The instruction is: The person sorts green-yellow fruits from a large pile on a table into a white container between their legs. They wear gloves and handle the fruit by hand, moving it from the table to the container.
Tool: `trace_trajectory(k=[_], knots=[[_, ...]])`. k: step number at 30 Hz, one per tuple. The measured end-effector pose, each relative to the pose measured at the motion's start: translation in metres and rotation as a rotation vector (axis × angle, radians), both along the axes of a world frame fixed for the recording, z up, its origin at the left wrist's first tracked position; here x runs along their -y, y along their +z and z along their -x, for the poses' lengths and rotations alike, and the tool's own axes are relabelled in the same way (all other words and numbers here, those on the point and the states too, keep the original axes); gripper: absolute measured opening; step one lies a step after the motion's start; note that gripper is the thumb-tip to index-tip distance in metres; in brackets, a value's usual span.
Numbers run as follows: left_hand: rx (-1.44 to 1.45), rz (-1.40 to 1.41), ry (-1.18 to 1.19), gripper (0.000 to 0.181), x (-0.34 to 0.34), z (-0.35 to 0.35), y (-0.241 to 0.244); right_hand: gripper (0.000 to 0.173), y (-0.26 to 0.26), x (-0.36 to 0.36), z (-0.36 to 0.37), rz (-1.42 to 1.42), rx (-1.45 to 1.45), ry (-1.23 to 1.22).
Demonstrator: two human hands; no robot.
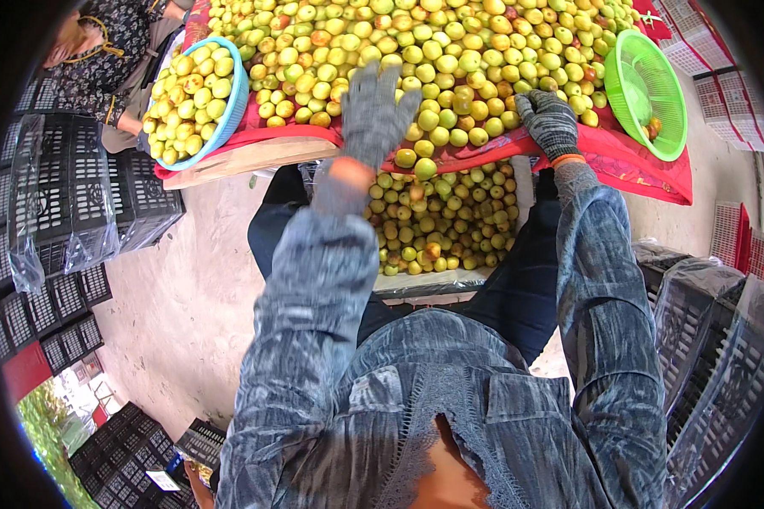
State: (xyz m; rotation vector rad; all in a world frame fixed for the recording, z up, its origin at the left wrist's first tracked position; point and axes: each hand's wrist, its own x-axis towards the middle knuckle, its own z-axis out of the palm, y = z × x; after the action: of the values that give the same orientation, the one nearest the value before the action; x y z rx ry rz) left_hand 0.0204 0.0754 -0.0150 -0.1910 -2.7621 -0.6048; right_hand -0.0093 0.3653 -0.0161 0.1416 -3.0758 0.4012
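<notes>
My left hand [375,114], in a grey knit glove and blurred, reaches over a pile of round yellow-green fruits [445,63] that look like jujubes. Its fingers are spread, with no fruit visible in its grasp. My right hand [547,124], gloved alike, rests with curled fingers at the front edge of the red cloth [630,156] under the pile. Whether it pinches the cloth or a fruit is hidden. Between the hands, a few fruits sit at the cloth's edge. Below, between my knees, a pale crate [442,280] holds more fruits [445,223].
A blue basket [239,89] heaped with fruits stands at the left, and a green basket [665,95] with a few at the right. Another person [111,70] sits at far left. Stacked black crates [63,172] and wrapped crates [700,318] flank me.
</notes>
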Motion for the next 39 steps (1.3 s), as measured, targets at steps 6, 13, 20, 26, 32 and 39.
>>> trace_trajectory(k=[6,13,20,26,32,39], knots=[[0.357,0.404,0.020,0.084,-0.027,0.043,-0.008,0.036,0.006,0.003,-0.001,-0.038,0.036,-0.024],[0.278,0.104,-0.437,0.055,-0.030,-0.031,-0.020,0.034,0.003,0.003,-0.004,-0.017,-0.004,0.004],[0.045,0.020,-0.046,0.033,0.016,0.089,0.006,0.036,0.005,0.002,-0.003,-0.005,0.021,-0.006],[0.542,0.474,-0.104,0.061,0.010,0.142,0.010,0.034,0.003,0.000,0.000,0.002,0.014,-0.020],[0.265,0.054,-0.248,0.033,0.058,0.131,-0.011,0.035,-0.005,-0.003,0.003,-0.024,-0.019,-0.039],[0.508,-0.976,0.064,0.016,0.148,0.059,0.028,0.038,-0.008,-0.003,0.003,-0.053,-0.044,-0.027]])
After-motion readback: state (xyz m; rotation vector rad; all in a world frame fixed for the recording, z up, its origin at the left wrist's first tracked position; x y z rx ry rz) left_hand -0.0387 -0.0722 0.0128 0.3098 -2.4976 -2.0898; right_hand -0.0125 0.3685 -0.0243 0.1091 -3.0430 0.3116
